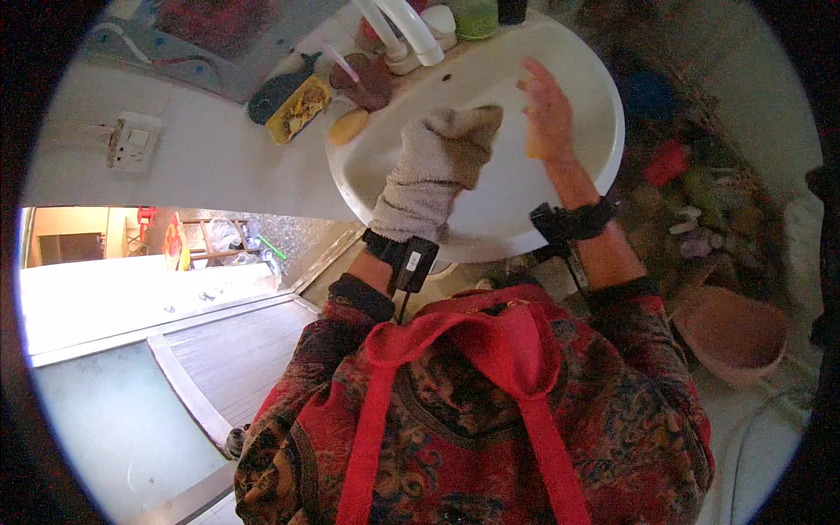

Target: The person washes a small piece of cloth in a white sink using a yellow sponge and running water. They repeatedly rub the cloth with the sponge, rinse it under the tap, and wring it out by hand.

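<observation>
A beige, towel-like cloth cover (436,157) is pulled over my left hand and reaches down to the black wrist strap. The hand inside is hidden, so its finger pose does not show. The dark, bunched end of the cover points up and right over the white washbasin (590,72). Bare and slightly blurred, my right hand (549,118) is raised above the basin's right half, fingers extended, holding nothing. A gap separates it from the cover's tip. The white faucet (420,39) rises from the basin's back rim, above both hands.
On the left ledge are a yellow soap bar (348,126), a yellow tray (298,111), a dark brush (279,95) and a reddish cup (374,85). A green container (476,18) stands behind the basin. A pinkish bucket (732,331) sits lower right; a doorway opens left.
</observation>
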The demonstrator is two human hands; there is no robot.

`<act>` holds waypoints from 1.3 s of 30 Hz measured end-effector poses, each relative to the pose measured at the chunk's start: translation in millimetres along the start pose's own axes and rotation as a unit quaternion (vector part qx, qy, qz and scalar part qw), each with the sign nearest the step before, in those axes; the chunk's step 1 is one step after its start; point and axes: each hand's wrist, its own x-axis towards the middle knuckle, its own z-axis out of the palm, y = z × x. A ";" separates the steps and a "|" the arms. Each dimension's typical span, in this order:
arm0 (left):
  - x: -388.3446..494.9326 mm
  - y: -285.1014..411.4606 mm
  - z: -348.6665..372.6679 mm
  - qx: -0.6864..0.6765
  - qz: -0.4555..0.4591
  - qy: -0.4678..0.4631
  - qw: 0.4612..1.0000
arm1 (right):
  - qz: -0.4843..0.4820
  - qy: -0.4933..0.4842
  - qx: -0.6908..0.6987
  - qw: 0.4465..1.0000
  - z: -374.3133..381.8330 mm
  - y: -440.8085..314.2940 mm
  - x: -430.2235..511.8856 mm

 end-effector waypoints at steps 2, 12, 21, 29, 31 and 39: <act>18.2 -18.2 -18.3 0.443 0.173 0.046 0.878 | -0.115 -0.044 -0.077 0.989 25.8 -3.7 -10.2; 30.9 -39.5 -41.1 -0.077 0.234 0.104 0.964 | -0.177 -0.107 -0.190 0.960 67.0 7.4 -30.6; -7.8 -29.4 -4.8 -0.222 0.112 0.100 0.963 | -0.071 -0.094 -0.258 0.959 52.7 19.3 -13.8; -32.1 -20.7 4.6 0.527 0.128 0.109 0.833 | -0.096 -0.087 -0.282 0.951 45.2 56.3 -15.1; -39.2 -15.5 9.5 0.622 0.132 0.106 0.765 | 0.051 -0.079 -0.218 0.972 18.6 65.0 2.2; -10.7 -22.2 16.0 0.723 0.203 0.086 0.654 | -0.135 -0.053 -0.235 0.961 30.1 58.6 -22.8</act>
